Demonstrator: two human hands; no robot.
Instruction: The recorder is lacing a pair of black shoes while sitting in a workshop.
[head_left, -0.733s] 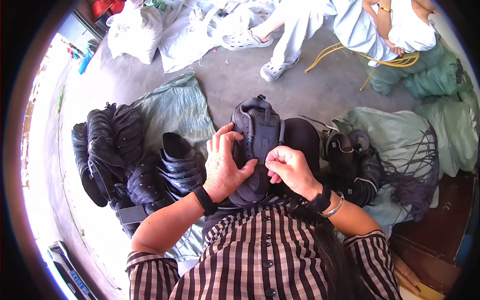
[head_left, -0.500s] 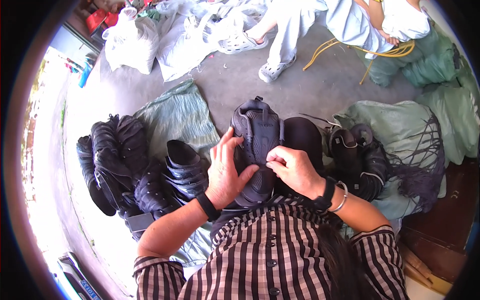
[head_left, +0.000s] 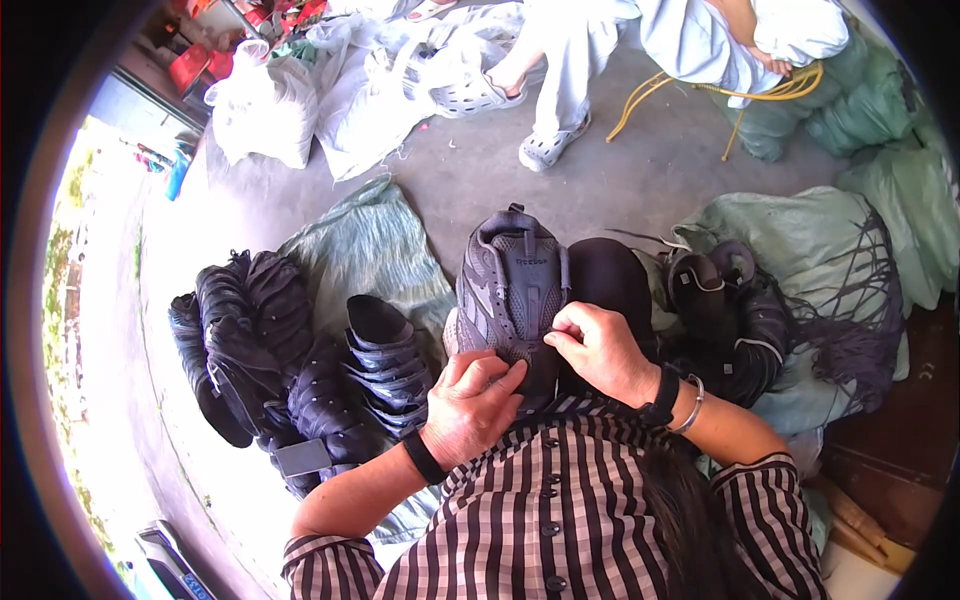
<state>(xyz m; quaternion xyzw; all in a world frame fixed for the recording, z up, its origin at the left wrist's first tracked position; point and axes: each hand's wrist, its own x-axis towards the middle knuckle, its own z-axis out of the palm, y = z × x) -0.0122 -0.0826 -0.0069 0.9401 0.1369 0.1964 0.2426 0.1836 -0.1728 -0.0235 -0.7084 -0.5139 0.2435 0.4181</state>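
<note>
Shirt (head_left: 545,490), one, striped and checked in black and pale pink, worn by the person. Left hand (head_left: 475,400), one, banded in black at the wrist: fingers are curled, thumb and forefinger are set at the near end of the shoe; whether anything is gripped cannot be told. Right hand (head_left: 605,350), one, banded in black and ringed by a silver bangle (head_left: 692,405): thumb and forefinger are brought together in a narrow pinch at the shoe's right side; what may be held between them is too small to tell. Shoe (head_left: 525,265), one, dark grey, carried on the lap, toe end turned toward the person, just left of the dark-clad knee (head_left: 612,275).

Flat grey rectangle (head_left: 303,459), one, rested at the near end of the pile of dark uppers (head_left: 270,335), heaped along the left sack's left edge. Nested uppers (head_left: 385,370), one row, stood near the right edge of that green left sack (head_left: 370,235).

Dark shoes (head_left: 755,325), several, grouped at the left edge of the green right sack (head_left: 770,215); dark laces (head_left: 850,340), tangled along its right edge.

Farther off, on grey floor (head_left: 460,185): grey clog (head_left: 555,148), worn by a seated person; yellow chair (head_left: 630,105); white bag (head_left: 265,115), filled.
</note>
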